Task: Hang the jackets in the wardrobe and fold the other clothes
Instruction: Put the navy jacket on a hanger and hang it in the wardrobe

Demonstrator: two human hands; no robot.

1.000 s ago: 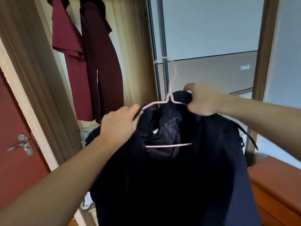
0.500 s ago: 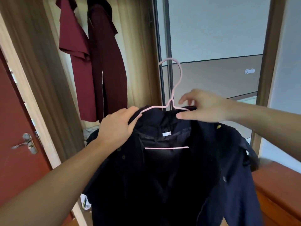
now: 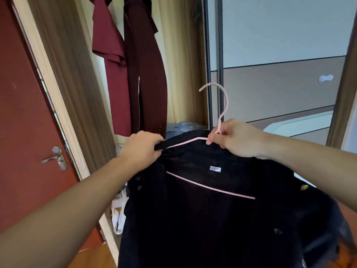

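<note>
A black jacket [image 3: 212, 219] hangs in front of me on a thin pink hanger [image 3: 224, 105], its white neck label facing me. My left hand [image 3: 141, 149] grips the jacket's collar at the hanger's left shoulder. My right hand [image 3: 235, 140] pinches the hanger at the base of its hook. The open wardrobe [image 3: 181, 55] lies straight ahead, with two dark red jackets [image 3: 143, 74] hanging inside it on the left.
A red door [image 3: 25, 122] with a metal handle [image 3: 56, 157] stands at the left. The wardrobe's sliding door [image 3: 280, 64] fills the right side. Folded cloth [image 3: 181, 126] lies low inside the wardrobe. A white patterned item [image 3: 117, 215] sits near the floor.
My right hand has moved from the jacket's collar to the base of the hanger's hook. The jacket and hanger have tilted, left shoulder lower, and sit nearer the wardrobe.
</note>
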